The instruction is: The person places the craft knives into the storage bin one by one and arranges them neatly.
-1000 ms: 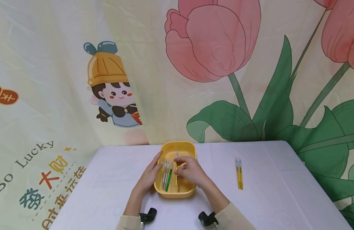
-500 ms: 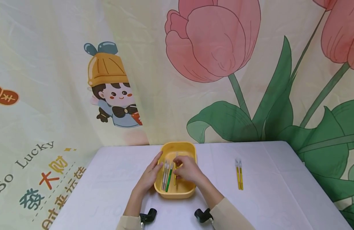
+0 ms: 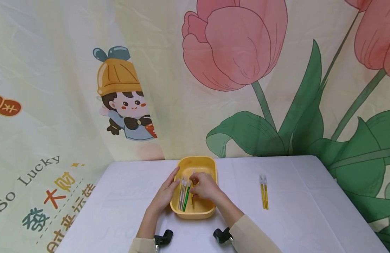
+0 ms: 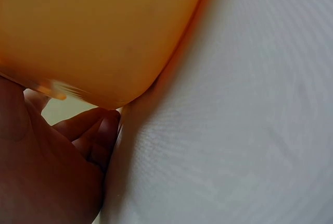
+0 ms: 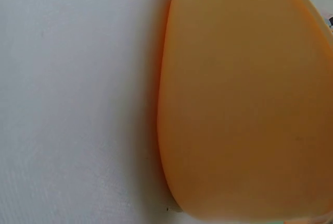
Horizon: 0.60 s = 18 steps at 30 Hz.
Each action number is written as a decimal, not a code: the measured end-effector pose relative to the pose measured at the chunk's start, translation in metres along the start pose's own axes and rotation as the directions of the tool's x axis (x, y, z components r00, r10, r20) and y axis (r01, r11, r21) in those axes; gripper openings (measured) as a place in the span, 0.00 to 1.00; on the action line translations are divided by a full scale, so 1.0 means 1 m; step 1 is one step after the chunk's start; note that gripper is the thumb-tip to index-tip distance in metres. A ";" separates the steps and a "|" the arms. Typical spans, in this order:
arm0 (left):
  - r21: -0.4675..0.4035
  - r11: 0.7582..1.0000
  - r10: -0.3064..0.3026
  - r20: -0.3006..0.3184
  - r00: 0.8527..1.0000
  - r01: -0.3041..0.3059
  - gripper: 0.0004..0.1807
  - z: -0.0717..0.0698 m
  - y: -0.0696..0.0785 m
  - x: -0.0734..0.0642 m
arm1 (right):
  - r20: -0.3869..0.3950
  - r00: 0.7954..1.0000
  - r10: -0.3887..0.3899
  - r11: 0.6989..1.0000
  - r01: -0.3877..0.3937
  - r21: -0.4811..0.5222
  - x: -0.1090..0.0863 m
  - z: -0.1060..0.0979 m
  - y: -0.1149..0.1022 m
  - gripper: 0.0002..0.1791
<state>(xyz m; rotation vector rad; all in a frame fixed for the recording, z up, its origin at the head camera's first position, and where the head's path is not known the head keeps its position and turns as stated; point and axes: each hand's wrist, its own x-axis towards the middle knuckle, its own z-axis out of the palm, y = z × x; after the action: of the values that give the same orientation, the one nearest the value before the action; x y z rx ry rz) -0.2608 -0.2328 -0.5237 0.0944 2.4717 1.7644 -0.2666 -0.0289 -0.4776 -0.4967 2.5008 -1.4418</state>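
My left hand (image 3: 163,193) holds the left side of a yellow plastic tray (image 3: 198,214), thumb at the rim. In the left wrist view, its fingers (image 4: 93,130) lie against the outer wall near the tabletop. My right hand (image 3: 205,186) reaches over the tray and pinches a slim gold pen-like stick (image 3: 192,200) with a pale clear end. Just left of that stick lies a green one (image 3: 186,201), beside several silvery sticks (image 3: 181,197). The right wrist view shows mostly the tray's outer wall (image 5: 244,99); the right hand's fingers are hidden there.
Two gold sticks with pale clear ends (image 3: 264,195) lie side by side on the white tablecloth (image 3: 308,211), right of the tray. A printed curtain (image 3: 169,88) hangs behind the table's back edge. Black wrist devices (image 3: 163,238) sit close over the cloth.
My right hand has shifted slightly left with the gold stick, bringing it closer to the green one. The left hand and the tray have stayed in place.
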 end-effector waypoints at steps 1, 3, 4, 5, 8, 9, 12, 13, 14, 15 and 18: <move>-0.001 1.000 0.004 0.000 1.000 -0.004 0.29 0.000 0.000 0.000 | -0.003 1.000 -0.001 1.000 0.001 -0.010 0.001 0.001 0.001 0.22; 0.000 1.000 0.008 -0.001 1.000 -0.008 0.29 0.000 -0.001 0.000 | -0.012 1.000 -0.005 0.999 0.004 -0.032 0.003 0.003 0.003 0.21; -0.002 1.000 0.015 0.000 1.000 -0.015 0.29 0.000 0.000 0.000 | -0.015 1.000 -0.006 0.999 0.005 -0.041 0.004 0.004 0.004 0.21; -0.004 1.000 0.020 0.001 1.000 -0.020 0.29 0.000 0.000 0.000 | -0.015 1.000 -0.002 0.999 0.002 -0.044 0.005 0.005 0.004 0.21; -0.010 1.000 0.026 0.008 1.000 -0.026 0.29 0.000 0.000 -0.001 | -0.009 1.000 0.011 0.999 -0.011 -0.039 0.006 0.008 0.006 0.20; -0.011 1.000 0.028 0.009 1.000 -0.028 0.29 0.000 0.000 -0.001 | -0.005 1.000 0.019 0.999 -0.019 -0.034 0.006 0.009 0.006 0.19; -0.012 0.999 0.030 0.013 0.999 -0.030 0.29 0.000 0.001 -0.001 | 0.001 0.999 0.037 0.999 -0.037 -0.022 0.005 0.011 0.006 0.19; -0.009 1.000 0.027 0.012 1.000 -0.027 0.29 0.000 0.002 -0.001 | -0.001 0.999 0.042 0.999 -0.042 -0.020 0.004 0.011 0.005 0.19; -0.007 1.000 0.027 0.010 1.000 -0.027 0.29 0.000 0.002 -0.001 | -0.002 0.999 0.048 0.999 -0.048 -0.016 0.004 0.011 0.005 0.20; -0.005 1.000 0.027 0.009 1.000 -0.027 0.29 0.000 0.002 -0.001 | -0.001 0.999 0.054 0.998 -0.054 -0.015 0.003 0.011 0.004 0.20; 0.004 1.000 0.021 0.004 1.000 -0.021 0.29 -0.001 0.002 -0.002 | 0.001 0.998 0.065 0.998 -0.065 -0.017 0.001 0.012 0.003 0.20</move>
<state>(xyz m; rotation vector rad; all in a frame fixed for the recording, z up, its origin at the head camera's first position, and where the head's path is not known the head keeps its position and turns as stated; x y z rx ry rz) -0.2586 -0.2328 -0.5210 0.1242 2.4807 1.7655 -0.2644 -0.0374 -0.4863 -0.4148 2.5059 -1.3967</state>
